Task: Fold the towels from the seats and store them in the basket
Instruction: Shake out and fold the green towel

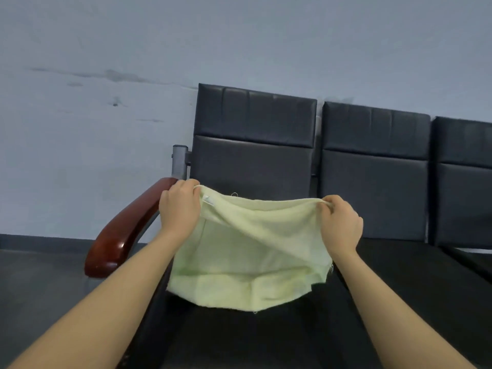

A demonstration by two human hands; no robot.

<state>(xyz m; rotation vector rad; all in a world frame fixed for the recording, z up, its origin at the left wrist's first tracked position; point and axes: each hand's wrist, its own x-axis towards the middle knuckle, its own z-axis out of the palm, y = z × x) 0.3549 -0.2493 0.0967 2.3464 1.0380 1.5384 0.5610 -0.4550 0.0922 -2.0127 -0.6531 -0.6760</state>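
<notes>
A pale yellow-green towel (pixel 247 262) hangs in front of me above the leftmost black seat (pixel 239 336). My left hand (pixel 179 206) pinches its upper left corner, beside a small white label. My right hand (pixel 340 222) pinches the upper right corner. The top edge sags between the two hands, and the lower part drapes onto the seat cushion with a crease across it. No basket is in view.
A row of black padded seats (pixel 372 166) stands against a grey wall. A glossy red-brown wooden armrest (pixel 122 230) on a grey metal post (pixel 179 161) flanks the left seat. Dark floor lies to the left.
</notes>
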